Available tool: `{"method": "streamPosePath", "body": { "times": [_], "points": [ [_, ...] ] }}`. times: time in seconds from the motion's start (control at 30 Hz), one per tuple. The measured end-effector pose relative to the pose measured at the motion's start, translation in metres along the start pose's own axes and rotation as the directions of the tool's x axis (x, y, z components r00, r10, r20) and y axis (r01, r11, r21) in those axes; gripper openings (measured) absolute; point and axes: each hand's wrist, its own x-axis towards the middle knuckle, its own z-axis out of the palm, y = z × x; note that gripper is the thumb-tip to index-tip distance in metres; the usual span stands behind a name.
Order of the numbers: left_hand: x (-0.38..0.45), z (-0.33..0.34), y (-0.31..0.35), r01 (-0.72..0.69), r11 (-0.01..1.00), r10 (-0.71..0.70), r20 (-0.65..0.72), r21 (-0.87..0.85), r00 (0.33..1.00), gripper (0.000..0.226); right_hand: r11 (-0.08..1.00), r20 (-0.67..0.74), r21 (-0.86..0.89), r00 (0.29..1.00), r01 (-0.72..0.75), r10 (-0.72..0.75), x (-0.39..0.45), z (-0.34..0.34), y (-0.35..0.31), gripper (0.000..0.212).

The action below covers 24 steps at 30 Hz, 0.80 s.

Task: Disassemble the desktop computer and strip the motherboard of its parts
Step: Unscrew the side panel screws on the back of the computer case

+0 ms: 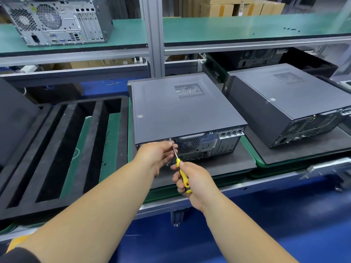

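Note:
A dark grey desktop computer (pixel 180 111) lies flat on a black mat (pixel 233 162), its rear panel facing me. My right hand (pixel 193 182) grips the yellow handle of a screwdriver (pixel 182 173). Its metal shaft runs up and left, with the tip at a screw (pixel 170 139) on the upper left of the rear panel. My left hand (pixel 157 156) rests against the rear panel, and its fingertips pinch the shaft close to the tip. The side cover is closed on the case.
A black foam tray (pixel 62 149) with long slots lies to the left. A second closed desktop (pixel 284 103) sits to the right on its own mat. A silver tower case (pixel 57 19) stands on the green upper shelf. The blue conveyor frame runs along the front edge.

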Motion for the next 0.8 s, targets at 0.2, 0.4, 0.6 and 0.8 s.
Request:
{"method": "streamPosePath", "body": {
  "times": [0.2,0.4,0.6,0.8],
  "points": [
    [-0.001,0.003,-0.004,-0.02,0.999,0.019,-0.035,-0.042,0.999,0.007,0.988,0.056,0.141,0.997,-0.058,0.051,0.002,-0.001,0.0,0.03],
    [-0.001,0.004,-0.002,0.023,1.0,-0.024,-0.031,-0.021,0.999,0.011,0.985,0.07,0.163,0.996,-0.063,0.052,0.01,0.003,0.002,0.026],
    [-0.003,0.006,-0.002,0.022,0.991,-0.018,-0.035,0.134,0.999,0.014,0.865,-0.072,-0.462,0.964,0.194,-0.254,0.017,0.001,0.01,0.011],
    [0.0,0.011,0.003,-0.009,0.977,0.02,-0.05,0.214,0.999,0.018,0.999,0.045,-0.023,0.998,-0.046,0.047,0.014,0.001,0.0,0.036]
  ]
}}
